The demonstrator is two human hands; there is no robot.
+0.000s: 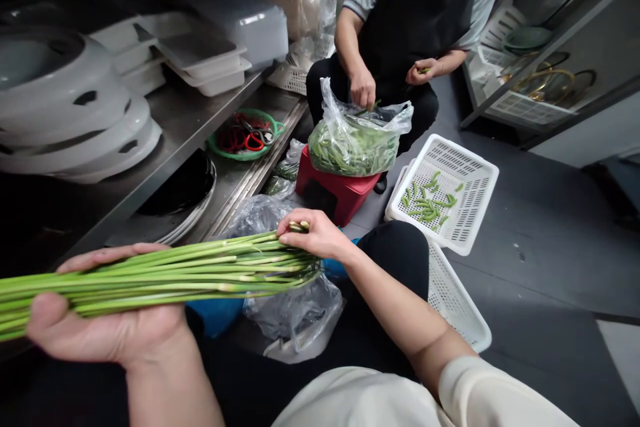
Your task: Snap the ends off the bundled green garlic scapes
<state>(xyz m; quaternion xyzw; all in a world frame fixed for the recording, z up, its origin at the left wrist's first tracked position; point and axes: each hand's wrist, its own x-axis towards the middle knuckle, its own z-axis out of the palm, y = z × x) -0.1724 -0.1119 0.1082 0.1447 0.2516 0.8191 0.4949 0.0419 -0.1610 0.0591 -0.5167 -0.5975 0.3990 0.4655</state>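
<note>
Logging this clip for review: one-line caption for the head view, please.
Left hand cradles a bundle of green stalks; right hand pinches their ends; a co-worker picks from a bag of greens.

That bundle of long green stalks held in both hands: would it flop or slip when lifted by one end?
The bundle of green stalks spans straight between the left hand and right hand, so it is probably fairly stiff. The stalks look loose and smooth, with no tie in view, so single ones may slide out. It probably weighs little.
</note>
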